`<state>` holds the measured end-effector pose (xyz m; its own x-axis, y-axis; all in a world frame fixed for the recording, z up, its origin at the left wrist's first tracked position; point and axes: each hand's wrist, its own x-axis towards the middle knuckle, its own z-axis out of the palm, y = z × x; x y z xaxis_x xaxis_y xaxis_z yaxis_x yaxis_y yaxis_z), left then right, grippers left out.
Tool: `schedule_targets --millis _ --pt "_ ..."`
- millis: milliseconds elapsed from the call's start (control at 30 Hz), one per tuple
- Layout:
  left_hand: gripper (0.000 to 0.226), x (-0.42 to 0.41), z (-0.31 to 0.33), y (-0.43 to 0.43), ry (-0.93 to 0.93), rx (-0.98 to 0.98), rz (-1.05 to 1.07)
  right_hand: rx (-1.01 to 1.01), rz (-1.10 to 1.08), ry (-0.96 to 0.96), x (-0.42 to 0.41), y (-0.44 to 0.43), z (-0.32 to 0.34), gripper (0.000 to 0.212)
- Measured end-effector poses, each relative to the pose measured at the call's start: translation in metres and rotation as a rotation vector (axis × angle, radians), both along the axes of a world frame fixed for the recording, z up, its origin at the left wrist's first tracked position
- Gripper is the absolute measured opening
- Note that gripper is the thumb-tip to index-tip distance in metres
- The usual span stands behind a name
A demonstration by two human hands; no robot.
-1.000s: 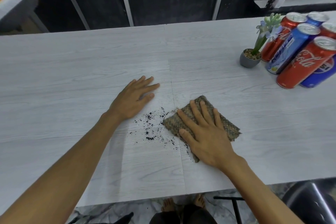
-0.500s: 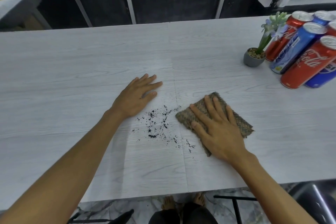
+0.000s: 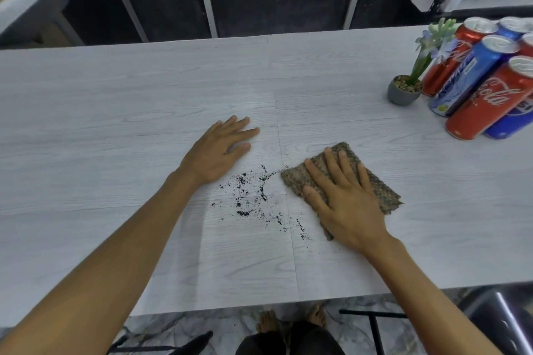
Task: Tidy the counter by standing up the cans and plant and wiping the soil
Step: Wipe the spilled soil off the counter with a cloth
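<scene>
On the table, right hand (image 3: 346,204) flat on cloth (image 3: 380,190) beside soil (image 3: 248,199).
Cloth looks soft, floppy; press mid-cloth, fingers spread.

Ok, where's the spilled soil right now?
Head view, centre of the counter: the soil lies scattered between the left hand and the cloth under the right hand.

— How does the pale grey wood-grain table (image 3: 115,95) look?
— Matt and smooth. The brown woven cloth (image 3: 380,190) on it is coarse and rough.
— And the red and blue metal cans (image 3: 487,104)?
— Glossy, with shiny silver tops. The small grey pot (image 3: 401,95) is matt, and the black soil crumbs (image 3: 245,199) look gritty.
</scene>
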<state>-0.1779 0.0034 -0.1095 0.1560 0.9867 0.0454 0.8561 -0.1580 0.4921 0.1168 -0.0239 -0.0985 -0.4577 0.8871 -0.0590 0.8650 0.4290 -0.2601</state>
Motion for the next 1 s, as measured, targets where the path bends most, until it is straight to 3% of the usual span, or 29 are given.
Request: schedule_targets --millis 200,367,533,700,867,933,1000 --pt "0.044 -0.001 0.0 0.0 0.007 -0.006 -0.003 -0.049 0.059 0.011 0.012 -0.027 0.004 0.06" --pt "0.043 -0.001 0.0 0.0 0.001 0.003 -0.002 0.051 0.003 -0.091 -0.002 -0.019 0.011 0.065" --pt "0.043 -0.003 -0.003 0.002 0.004 0.0 -0.002 0.051 0.1 -0.079 0.002 -0.02 0.002 0.068" --pt "0.043 -0.004 -0.005 0.003 -0.005 0.007 0.0 0.048 0.084 0.149 0.004 -0.01 -0.004 0.057" --pt "0.043 -0.004 -0.005 0.003 0.002 0.014 0.0 -0.185 -0.045 0.496 -0.014 0.02 0.009 0.052" --pt "0.043 -0.004 -0.006 0.003 0.002 0.014 0.001 -0.25 -0.018 0.511 -0.03 0.029 0.015 0.053" --pt "0.043 -0.005 -0.006 0.003 0.005 0.019 -0.003 -0.239 0.086 0.391 -0.046 0.031 0.015 0.054"
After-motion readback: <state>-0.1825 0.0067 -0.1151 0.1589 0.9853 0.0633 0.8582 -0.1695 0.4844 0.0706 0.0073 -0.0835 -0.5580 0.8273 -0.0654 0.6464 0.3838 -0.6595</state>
